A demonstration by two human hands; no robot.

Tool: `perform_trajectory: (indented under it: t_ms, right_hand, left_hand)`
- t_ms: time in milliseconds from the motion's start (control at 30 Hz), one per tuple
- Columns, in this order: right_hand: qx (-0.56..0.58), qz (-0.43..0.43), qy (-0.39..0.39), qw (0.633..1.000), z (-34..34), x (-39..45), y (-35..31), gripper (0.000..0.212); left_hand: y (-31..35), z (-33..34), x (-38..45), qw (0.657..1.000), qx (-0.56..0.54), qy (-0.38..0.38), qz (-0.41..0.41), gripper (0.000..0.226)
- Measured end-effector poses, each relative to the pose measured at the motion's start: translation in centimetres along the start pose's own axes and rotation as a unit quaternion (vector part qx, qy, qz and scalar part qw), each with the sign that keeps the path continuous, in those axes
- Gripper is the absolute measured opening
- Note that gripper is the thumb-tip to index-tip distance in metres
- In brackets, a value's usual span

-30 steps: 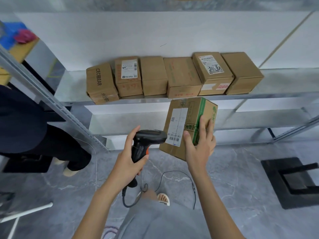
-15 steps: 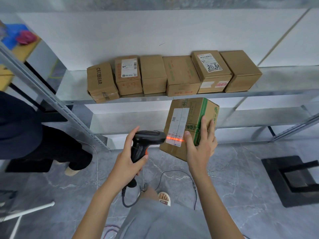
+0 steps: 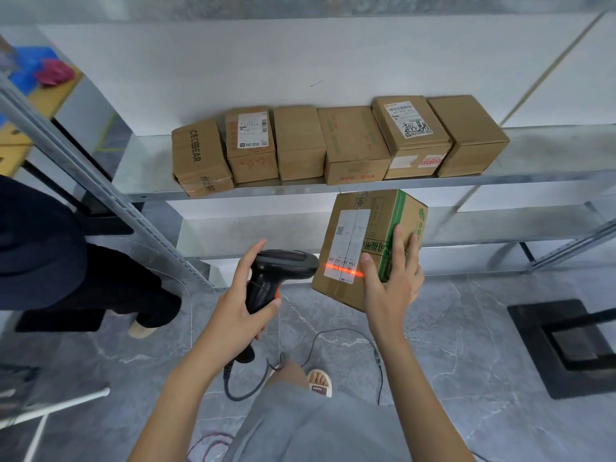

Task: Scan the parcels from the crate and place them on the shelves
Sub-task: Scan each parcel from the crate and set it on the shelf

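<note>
A: Gripping the scanner [image 3: 283, 271] by its handle, the left hand [image 3: 238, 311] is curling its fingers round the grip, with the index finger lying straight along the side of the head. What is the right hand doing?

B: The right hand [image 3: 390, 288] is holding the parcel [image 3: 363, 241] from the near side, thumb pressing on the label face and fingers spreading over the green-printed face. The parcel is being held in the air, tilted, in front of the lower shelf [image 3: 253, 235] and just beneath the edge of the upper shelf [image 3: 146, 168].

A: Is the scanner touching the parcel?

B: The scanner head is sitting just beside the left edge of the parcel; contact cannot be confirmed. A red scan line [image 3: 343, 271] is lying across the lower end of the white label [image 3: 348, 248], reaching to the thumb.

A: What is lying farther out?

B: The scanner cable [image 3: 346, 335] is trailing over the grey marble floor [image 3: 466, 328], near a sandalled foot [image 3: 318, 383]. Six cardboard boxes are standing in a row on the upper shelf, touching one another; the leftmost box [image 3: 200, 158] is showing the print CECBEAR, and a labelled box [image 3: 411, 135] is standing second from the right. A seated person in dark clothing [image 3: 50, 255] is occupying the left side. A black stand [image 3: 566, 345] is resting on the floor at the right.
</note>
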State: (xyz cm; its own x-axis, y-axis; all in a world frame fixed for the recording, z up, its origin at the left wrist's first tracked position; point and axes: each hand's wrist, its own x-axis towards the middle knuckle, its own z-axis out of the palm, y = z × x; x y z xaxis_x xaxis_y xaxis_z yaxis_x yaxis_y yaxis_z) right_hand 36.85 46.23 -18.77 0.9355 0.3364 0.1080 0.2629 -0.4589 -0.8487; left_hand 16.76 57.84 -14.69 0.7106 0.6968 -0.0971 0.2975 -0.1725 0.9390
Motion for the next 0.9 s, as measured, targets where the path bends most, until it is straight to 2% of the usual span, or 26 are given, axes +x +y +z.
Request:
perform_trajectory:
  t_ms: [900]
  right_hand:
    - [-0.002, 0.001, -0.011, 1.0, 1.2, 0.0, -0.6, 0.068]
  left_hand:
    - [-0.2, -1.7, -0.5, 1.0, 0.0, 0.026, -0.01, 0.098]
